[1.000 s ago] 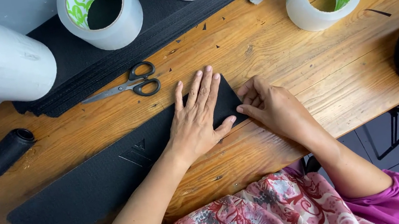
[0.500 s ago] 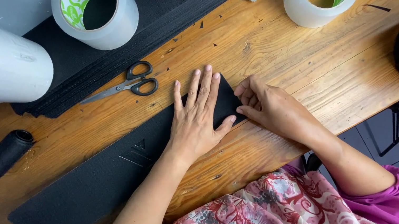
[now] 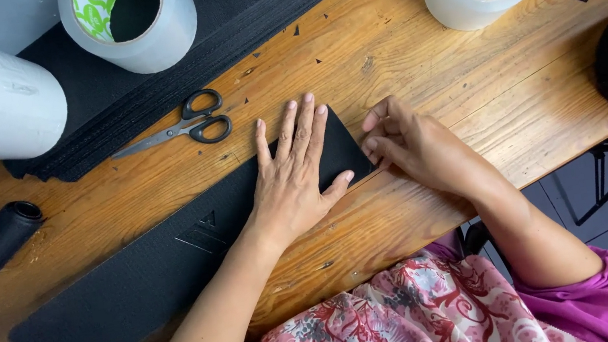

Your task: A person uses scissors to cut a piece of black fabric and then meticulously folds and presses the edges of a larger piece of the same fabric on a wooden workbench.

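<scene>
we see no shift since a second ago | left hand flat, open on black strip, worktop centre | right hand pinching strip's 3 o'clock end | scissors 11 o'clock

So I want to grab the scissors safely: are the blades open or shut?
Shut. The scissors lie flat on the wooden table, their blades together in one thin point, handles side by side, away from both hands.

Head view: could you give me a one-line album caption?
Left hand flat on a long black strip, right hand at its end, on a wooden table.
</scene>
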